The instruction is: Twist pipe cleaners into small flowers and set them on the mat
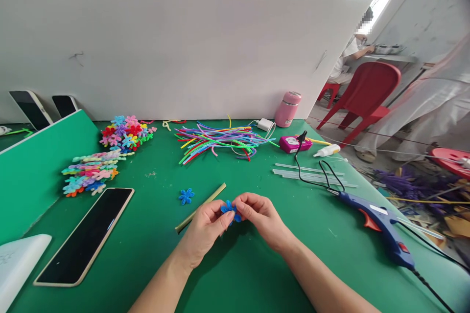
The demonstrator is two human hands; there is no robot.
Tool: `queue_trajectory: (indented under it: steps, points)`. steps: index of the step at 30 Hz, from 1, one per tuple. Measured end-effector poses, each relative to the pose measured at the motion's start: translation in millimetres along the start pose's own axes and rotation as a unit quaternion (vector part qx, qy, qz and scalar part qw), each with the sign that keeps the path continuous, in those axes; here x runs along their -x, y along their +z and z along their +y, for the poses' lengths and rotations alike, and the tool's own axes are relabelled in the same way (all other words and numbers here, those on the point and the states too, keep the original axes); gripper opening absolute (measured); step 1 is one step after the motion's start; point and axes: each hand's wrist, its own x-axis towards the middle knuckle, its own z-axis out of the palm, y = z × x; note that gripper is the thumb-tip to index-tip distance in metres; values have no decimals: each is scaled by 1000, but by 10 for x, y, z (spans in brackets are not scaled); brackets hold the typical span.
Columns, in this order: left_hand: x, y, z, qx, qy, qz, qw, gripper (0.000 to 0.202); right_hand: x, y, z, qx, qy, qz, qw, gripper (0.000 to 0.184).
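Note:
Between my two hands, just above the green tabletop, is a blue pipe-cleaner flower (228,207). My left hand (205,227) pinches it from the left with thumb and fingers. From the right, my right hand (260,215) closes thumb and forefinger on its petals. Fingers cover part of the flower. A second blue flower (186,196) lies flat on the table, left of my hands. Partly behind my left hand rests a thin olive-yellow stick (216,193), slanting across the table.
Behind my hands lies a bundle of coloured pipe cleaners (220,142). Finished flowers (125,134) are piled at left, near a phone (88,234). On the right are a blue glue gun (378,220), clear glue sticks (308,172), a magenta box (290,144) and a pink bottle (288,110).

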Motion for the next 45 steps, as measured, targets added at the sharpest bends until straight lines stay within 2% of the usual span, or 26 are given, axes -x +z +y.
queue_trajectory:
  steps: [7, 11, 14, 20, 25, 28, 32, 35, 38, 40, 41, 43, 45]
  points:
    - [4, 34, 10, 117, -20, -11, 993, 31, 4, -1, 9, -3, -46, 22, 999, 31]
    - [-1, 37, 3, 96, -19, -2, 995, 23, 5, -16, 42, 23, -68, 17, 997, 27]
    - [-4, 33, 2, 96, -13, 8, 995, 21, 13, -58, 49, 98, -98, 4, 990, 23]
    - [6, 20, 19, 139, -33, -15, 990, 17, 42, -112, -48, 298, -214, -43, 929, 11]
    - [10, -4, 3, 105, -32, -23, 994, 22, 77, -79, -134, 373, -246, -60, 893, 12]
    - [5, -18, 5, 18, 6, -28, 999, 24, 92, -56, -136, 356, -212, -49, 909, 13]
    - [6, -11, 51, -130, 82, -23, 988, 26, 85, -42, -102, 274, -98, -42, 956, 18]
    - [20, 10, 80, -246, 147, -16, 958, 26, 58, -53, -63, 216, -39, -53, 974, 19]
    - [27, 25, 62, -354, 215, -12, 910, 24, 20, -79, -10, 186, 4, -53, 981, 16]
    - [26, 33, 30, -406, 250, -3, 879, 23, -3, -92, 26, 170, 40, -52, 983, 13]
    - [26, 37, 15, -414, 259, 2, 873, 23, -11, -95, 39, 162, 55, -50, 984, 12]
    - [25, 48, -5, -392, 252, 11, 885, 23, -18, -93, 49, 154, 65, -48, 985, 13]
    - [24, 57, -8, -318, 209, 23, 924, 24, -10, -81, 36, 155, 39, -45, 986, 16]
